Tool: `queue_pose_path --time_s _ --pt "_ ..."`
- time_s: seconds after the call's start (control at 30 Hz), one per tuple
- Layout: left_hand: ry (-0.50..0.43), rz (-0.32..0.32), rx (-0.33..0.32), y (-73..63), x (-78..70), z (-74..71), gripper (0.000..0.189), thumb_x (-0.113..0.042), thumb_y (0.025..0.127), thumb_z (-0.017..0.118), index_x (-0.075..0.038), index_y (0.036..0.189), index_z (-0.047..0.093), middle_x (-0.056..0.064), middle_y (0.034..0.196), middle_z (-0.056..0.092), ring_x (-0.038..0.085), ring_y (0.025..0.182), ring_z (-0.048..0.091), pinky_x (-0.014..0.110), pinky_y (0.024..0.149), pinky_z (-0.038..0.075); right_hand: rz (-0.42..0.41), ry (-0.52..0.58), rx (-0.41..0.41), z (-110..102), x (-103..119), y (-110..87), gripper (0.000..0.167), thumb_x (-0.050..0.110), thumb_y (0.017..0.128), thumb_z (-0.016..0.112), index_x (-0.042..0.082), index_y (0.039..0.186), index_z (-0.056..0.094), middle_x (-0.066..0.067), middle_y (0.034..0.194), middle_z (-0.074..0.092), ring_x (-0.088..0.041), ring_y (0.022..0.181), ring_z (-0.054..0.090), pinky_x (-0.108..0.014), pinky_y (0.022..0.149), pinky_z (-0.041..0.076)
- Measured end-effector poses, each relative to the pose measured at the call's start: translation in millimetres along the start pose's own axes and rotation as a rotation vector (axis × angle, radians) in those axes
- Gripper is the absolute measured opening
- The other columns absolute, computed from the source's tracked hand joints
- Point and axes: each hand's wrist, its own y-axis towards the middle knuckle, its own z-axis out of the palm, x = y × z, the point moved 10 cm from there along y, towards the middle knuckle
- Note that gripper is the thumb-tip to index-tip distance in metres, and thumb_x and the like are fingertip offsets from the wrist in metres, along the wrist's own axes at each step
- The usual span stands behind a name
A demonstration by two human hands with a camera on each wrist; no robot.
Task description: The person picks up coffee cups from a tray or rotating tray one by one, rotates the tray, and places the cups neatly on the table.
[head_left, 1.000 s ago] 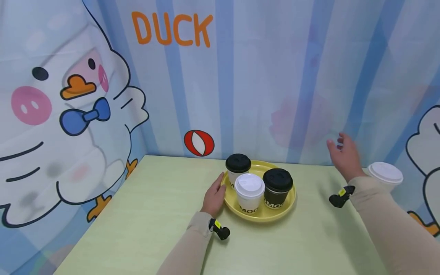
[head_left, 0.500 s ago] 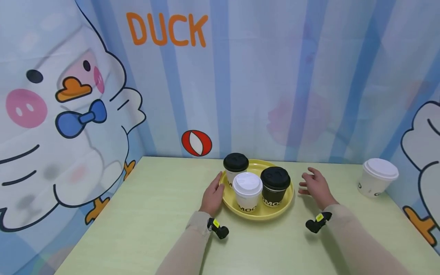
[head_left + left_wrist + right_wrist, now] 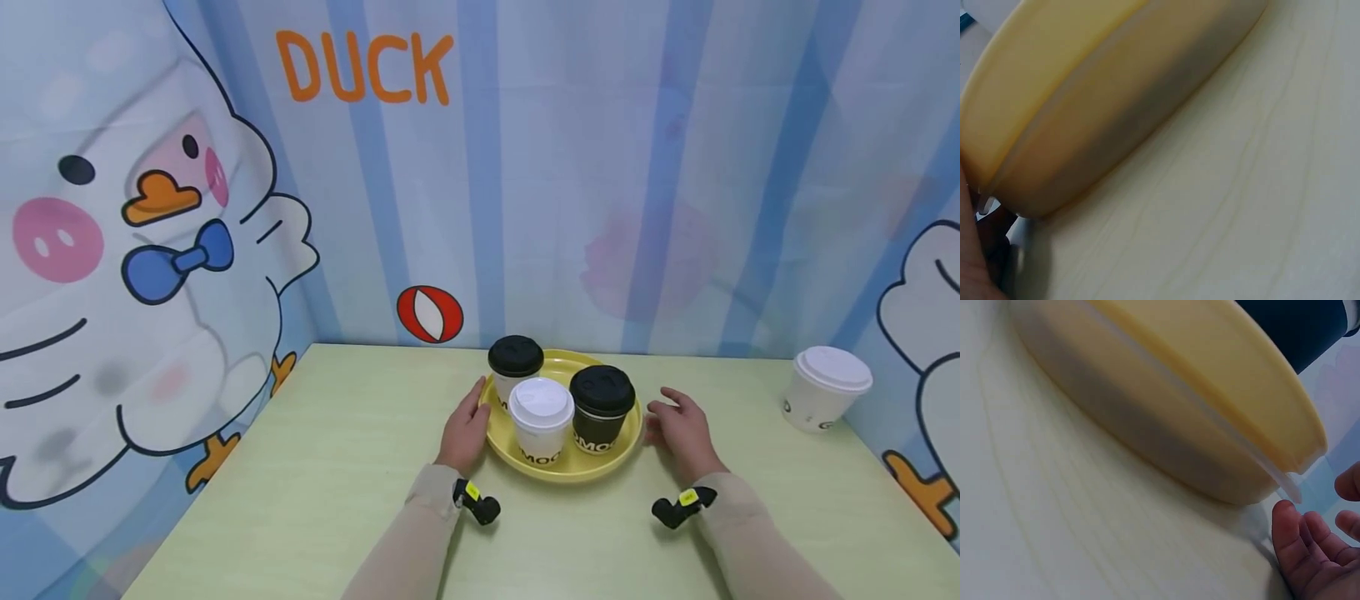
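A round yellow tray [image 3: 564, 475] lies on the table with three lidded paper cups on it. A white cup with a black lid [image 3: 516, 357] stands at the back left, a white cup with a white lid [image 3: 542, 421] in front, and a black cup with a black lid [image 3: 602, 410] at the right. My left hand [image 3: 462, 433] holds the tray's left rim; its fingers reach under the edge in the left wrist view. My right hand [image 3: 681, 435] is beside the right rim, fingers [image 3: 1288, 534] loosely bent, close below the rim with a small gap in the right wrist view.
Another white cup with a white lid [image 3: 827, 387] stands near the table's right edge. A printed fabric backdrop [image 3: 555, 167] with duck pictures rises behind the pale table [image 3: 360, 467] and at both sides.
My right hand has come from beside the far-right cup, moving left and down to the tray's right rim. The left hand stays at the left rim, and the cups stand as before.
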Motion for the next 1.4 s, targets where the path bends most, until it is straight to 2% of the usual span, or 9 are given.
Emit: queue_pose_path --time_s 0.23,0.33,0.6,0.8,0.93,1.07,1.17,1.3,1.4 --pt "0.003 0.018 -0.004 -1.2 -1.4 0.6 0.053 -0.032 0.107 0.041 -0.026 0.159 0.034 -0.005 0.162 0.035 0.021 0.15 0.03 0.045 0.121 0.027 0.016 0.083 0.006 4.2 -5.7 -4.2 0.056 0.013 0.1 0.054 -0.001 0.152 0.038 0.002 0.091 0.066 -0.004 0.07 0.066 -0.023 0.063 0.058" --pt "0.004 0.023 -0.006 -0.7 -1.1 0.3 0.053 -0.031 0.107 0.041 -0.026 0.159 0.035 -0.005 0.162 0.035 0.021 0.15 0.03 0.045 0.121 0.027 0.028 0.092 0.014 6.1 -6.1 -5.3 0.055 0.012 0.1 0.055 -0.002 0.151 0.04 0.005 0.085 0.067 -0.005 0.07 0.065 -0.023 0.062 0.057" --pt "0.003 0.017 0.001 2.6 -2.1 0.4 0.054 -0.033 0.106 0.042 -0.028 0.159 0.034 -0.008 0.162 0.033 0.019 0.15 0.029 0.044 0.121 0.027 0.004 0.035 0.008 6.3 -4.3 -3.6 0.051 0.013 0.099 0.059 -0.002 0.147 0.047 -0.002 0.1 0.069 -0.005 0.074 0.064 -0.023 0.063 0.057" --pt "0.002 0.004 -0.009 2.9 0.8 -1.0 0.053 -0.033 0.106 0.042 -0.028 0.159 0.035 -0.007 0.162 0.035 0.021 0.15 0.03 0.046 0.121 0.027 -0.002 0.035 0.036 9.9 -6.6 -4.0 0.049 0.012 0.099 0.058 -0.003 0.145 0.048 0.002 0.093 0.068 -0.006 0.075 0.063 -0.022 0.064 0.056" --pt "-0.017 0.002 0.004 2.2 2.4 1.6 0.054 -0.033 0.106 0.042 -0.027 0.159 0.034 -0.006 0.162 0.034 0.022 0.15 0.029 0.047 0.121 0.026 0.009 0.033 0.036 8.5 -9.3 -4.7 0.049 0.013 0.1 0.058 -0.002 0.146 0.048 0.002 0.094 0.068 -0.006 0.075 0.063 -0.022 0.064 0.056" --pt "-0.039 -0.032 0.01 4.5 7.2 2.2 0.054 -0.037 0.107 0.041 -0.03 0.16 0.032 -0.008 0.163 0.031 0.02 0.151 0.026 0.047 0.122 0.024 0.001 0.027 0.027 8.4 -8.2 -5.5 0.05 0.013 0.1 0.058 -0.002 0.146 0.048 0.001 0.093 0.069 -0.006 0.073 0.063 -0.023 0.063 0.056" --pt "-0.063 -0.062 -0.008 7.8 9.6 -0.6 0.055 -0.038 0.107 0.039 -0.031 0.16 0.03 -0.007 0.163 0.031 0.02 0.152 0.025 0.047 0.122 0.023 -0.004 0.032 0.024 9.2 -7.6 -5.4 0.05 0.013 0.099 0.058 -0.002 0.146 0.048 0.003 0.09 0.069 -0.006 0.072 0.063 -0.023 0.062 0.056" --pt "-0.083 -0.072 -0.074 9.6 0.8 -13.4 0.055 -0.039 0.107 0.036 -0.029 0.161 0.028 -0.004 0.164 0.031 0.021 0.152 0.024 0.048 0.123 0.022 -0.002 0.046 0.021 9.7 -8.6 -4.8 0.05 0.013 0.099 0.059 -0.002 0.145 0.048 0.005 0.088 0.069 -0.006 0.072 0.063 -0.023 0.062 0.057" --pt "-0.061 -0.027 -0.113 8.8 -19.4 -24.9 0.056 -0.038 0.107 0.033 -0.027 0.162 0.027 -0.004 0.165 0.028 0.021 0.153 0.022 0.047 0.123 0.021 -0.005 0.046 0.017 8.6 -9.5 -4.5 0.05 0.014 0.098 0.06 -0.002 0.144 0.049 0.006 0.088 0.069 -0.006 0.073 0.064 -0.023 0.063 0.057"
